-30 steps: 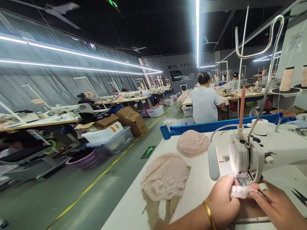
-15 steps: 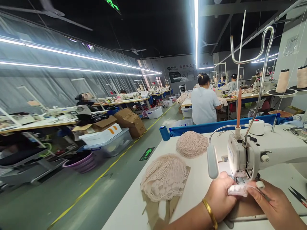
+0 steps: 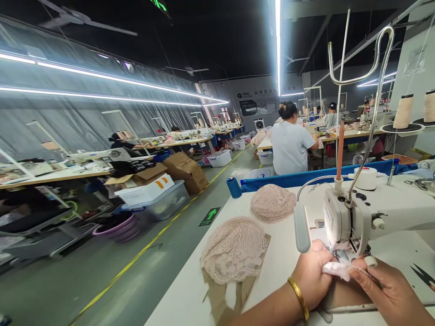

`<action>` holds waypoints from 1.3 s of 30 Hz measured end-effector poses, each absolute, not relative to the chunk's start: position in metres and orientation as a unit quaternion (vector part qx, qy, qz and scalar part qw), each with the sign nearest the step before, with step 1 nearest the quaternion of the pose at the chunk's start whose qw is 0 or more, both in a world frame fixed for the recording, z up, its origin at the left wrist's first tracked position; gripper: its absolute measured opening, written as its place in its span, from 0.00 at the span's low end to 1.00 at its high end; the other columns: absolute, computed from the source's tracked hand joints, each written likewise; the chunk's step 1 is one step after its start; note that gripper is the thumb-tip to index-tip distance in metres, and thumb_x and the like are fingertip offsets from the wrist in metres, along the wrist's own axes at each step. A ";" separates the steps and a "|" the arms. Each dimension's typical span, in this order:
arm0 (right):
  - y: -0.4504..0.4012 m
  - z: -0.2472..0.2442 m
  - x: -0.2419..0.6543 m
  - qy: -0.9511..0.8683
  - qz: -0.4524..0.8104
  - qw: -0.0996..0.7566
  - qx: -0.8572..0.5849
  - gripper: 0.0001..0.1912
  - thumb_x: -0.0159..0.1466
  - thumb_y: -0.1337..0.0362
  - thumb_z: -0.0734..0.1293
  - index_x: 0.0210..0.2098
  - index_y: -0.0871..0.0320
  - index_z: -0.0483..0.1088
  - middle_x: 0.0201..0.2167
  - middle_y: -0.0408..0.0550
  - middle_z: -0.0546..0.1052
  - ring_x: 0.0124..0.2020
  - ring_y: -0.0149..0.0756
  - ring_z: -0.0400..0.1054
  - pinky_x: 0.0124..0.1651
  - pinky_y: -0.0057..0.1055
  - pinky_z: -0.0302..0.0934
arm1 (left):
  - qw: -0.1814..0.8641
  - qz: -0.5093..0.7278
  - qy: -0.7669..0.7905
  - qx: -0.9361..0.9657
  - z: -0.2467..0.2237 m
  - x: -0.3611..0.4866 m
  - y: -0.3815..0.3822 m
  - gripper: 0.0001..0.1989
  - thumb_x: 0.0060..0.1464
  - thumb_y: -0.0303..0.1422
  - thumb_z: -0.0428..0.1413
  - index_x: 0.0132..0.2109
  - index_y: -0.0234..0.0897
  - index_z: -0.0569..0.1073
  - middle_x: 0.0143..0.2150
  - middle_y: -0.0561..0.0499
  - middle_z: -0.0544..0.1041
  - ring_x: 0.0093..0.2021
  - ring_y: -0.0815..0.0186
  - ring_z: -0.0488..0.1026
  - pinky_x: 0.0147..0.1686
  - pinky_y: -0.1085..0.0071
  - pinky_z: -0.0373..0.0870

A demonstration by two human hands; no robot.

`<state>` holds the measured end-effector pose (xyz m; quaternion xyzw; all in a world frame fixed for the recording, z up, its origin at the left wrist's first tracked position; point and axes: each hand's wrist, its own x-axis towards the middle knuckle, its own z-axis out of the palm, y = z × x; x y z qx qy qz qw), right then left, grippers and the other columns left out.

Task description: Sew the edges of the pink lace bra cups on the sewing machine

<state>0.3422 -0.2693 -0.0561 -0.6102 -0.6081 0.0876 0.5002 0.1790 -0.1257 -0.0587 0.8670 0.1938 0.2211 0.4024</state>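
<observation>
Apparently to keep it taut and steady, the left hand (image 3: 313,275) and right hand (image 3: 390,287), both closed in a pinch, stretch the pale lacy strip (image 3: 335,269) between them close by the sewing-machine head (image 3: 340,219).

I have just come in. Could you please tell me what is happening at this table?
A person is working at a sewing machine. The left hand and the right hand hold a pale piece of lace between them, close to the needle area; whether the needle is in it cannot be seen. Two beige lace cups lie on the table to the left, and scissors lie on the right.
</observation>
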 end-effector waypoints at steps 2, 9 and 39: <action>-0.270 -0.056 0.343 -0.606 0.094 0.499 -0.613 0.17 0.75 0.49 0.66 0.41 0.49 0.84 0.37 0.46 0.88 0.35 0.40 0.83 0.43 0.27 0.77 | 0.396 0.211 0.172 0.877 -0.059 0.179 -0.125 0.09 0.58 0.26 0.56 0.32 0.39 0.78 0.39 0.49 0.74 0.42 0.61 0.74 0.42 0.69 0.70; -0.270 -0.070 0.352 -0.569 0.160 0.503 -0.630 0.18 0.76 0.48 0.65 0.49 0.51 0.83 0.44 0.46 0.88 0.42 0.40 0.84 0.48 0.25 0.76 | 0.404 0.174 0.195 0.877 -0.060 0.184 -0.128 0.08 0.50 0.30 0.65 0.28 0.39 0.74 0.38 0.51 0.72 0.44 0.59 0.73 0.45 0.68 0.71; -0.266 -0.062 0.344 -0.550 0.167 0.531 -0.622 0.19 0.74 0.47 0.66 0.46 0.51 0.84 0.44 0.47 0.88 0.44 0.42 0.84 0.51 0.25 0.75 | 0.396 0.199 0.206 0.872 -0.061 0.184 -0.123 0.13 0.61 0.38 0.61 0.28 0.39 0.76 0.35 0.51 0.72 0.37 0.62 0.73 0.38 0.70 0.70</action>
